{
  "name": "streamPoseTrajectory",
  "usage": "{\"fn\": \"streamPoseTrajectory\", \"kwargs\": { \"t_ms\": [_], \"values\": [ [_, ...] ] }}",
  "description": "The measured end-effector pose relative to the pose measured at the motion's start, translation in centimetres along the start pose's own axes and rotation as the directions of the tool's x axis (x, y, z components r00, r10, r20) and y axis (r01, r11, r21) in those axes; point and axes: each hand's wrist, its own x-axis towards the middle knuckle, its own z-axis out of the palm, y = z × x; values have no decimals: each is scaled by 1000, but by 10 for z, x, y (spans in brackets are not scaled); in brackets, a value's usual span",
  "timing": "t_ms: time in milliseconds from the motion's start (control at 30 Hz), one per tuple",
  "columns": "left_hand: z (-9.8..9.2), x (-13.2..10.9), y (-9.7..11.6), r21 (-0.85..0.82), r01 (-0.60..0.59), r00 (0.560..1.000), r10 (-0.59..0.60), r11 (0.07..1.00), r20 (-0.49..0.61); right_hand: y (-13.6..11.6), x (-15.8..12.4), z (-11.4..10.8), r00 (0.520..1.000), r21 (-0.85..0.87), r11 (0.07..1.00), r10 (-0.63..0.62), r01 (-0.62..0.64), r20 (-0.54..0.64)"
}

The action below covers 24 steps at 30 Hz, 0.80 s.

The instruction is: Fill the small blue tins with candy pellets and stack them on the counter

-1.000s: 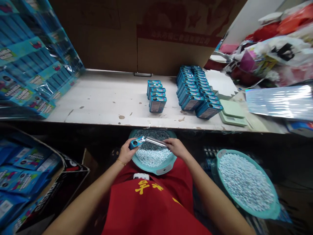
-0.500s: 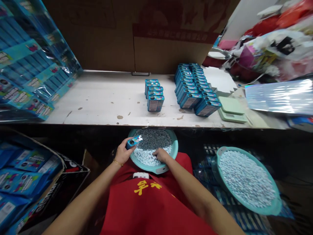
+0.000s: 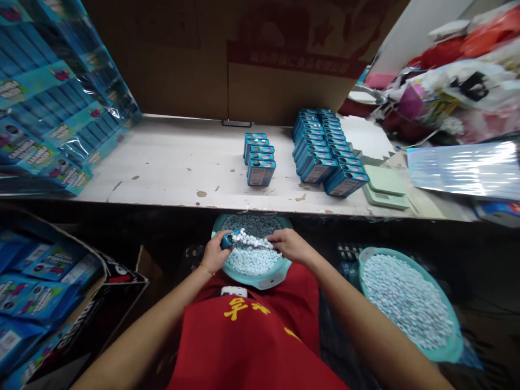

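Observation:
My left hand [image 3: 214, 253] is closed around a small blue candy box [image 3: 227, 241], held tilted above the left side of a turquoise basin [image 3: 263, 282]. My right hand [image 3: 293, 246] grips a narrow scoop [image 3: 273, 247], mostly hidden under a row of small white candies [image 3: 254, 240]. The scoop's far end reaches the top of the candy box, where candies are heaped. Below both hands, the basin holds many loose pale candies [image 3: 252, 261].
A second turquoise basin [image 3: 450, 352] of candies stands at right. On the white table [image 3: 174, 162] are several blue boxes [image 3: 260, 172], a larger block of them [image 3: 317, 169] and a green scale [image 3: 385, 187]. An open carton [image 3: 117, 279] of blue packs is at left.
My right hand has risen out of the candies with a loaded scoop and brought it to the box. My left hand has shifted slightly right with the box.

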Motion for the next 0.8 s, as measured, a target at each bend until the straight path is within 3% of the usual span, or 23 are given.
{"fn": "streamPoseTrajectory", "kwargs": {
  "t_ms": [133,267,367,467,567,700,800],
  "values": [
    [7,-1,2,48,-50,998,48,998,34,-43,8,-5,997,-473,879,70,-67,-10],
    [9,-2,2,66,-74,996,70,995,54,-77,16,1,995,-603,793,97,-85,-12],
    [7,-2,1,41,-92,994,89,995,58,-81,10,-3,998,-620,782,59,-55,-14],
    [0,-3,1,31,-45,999,44,999,12,-55,0,-14,999,-593,804,41,-53,-34],
    [-11,-5,2,34,-58,998,58,998,6,-7,2,-8,995,-502,862,31,-75,-97],
    [-22,-5,5,50,-75,997,76,996,-3,47,30,45,965,-463,848,206,-258,-161],
    [-24,-4,3,42,-18,999,20,999,-33,58,49,93,967,-453,855,240,-252,-85]
  ]
}}
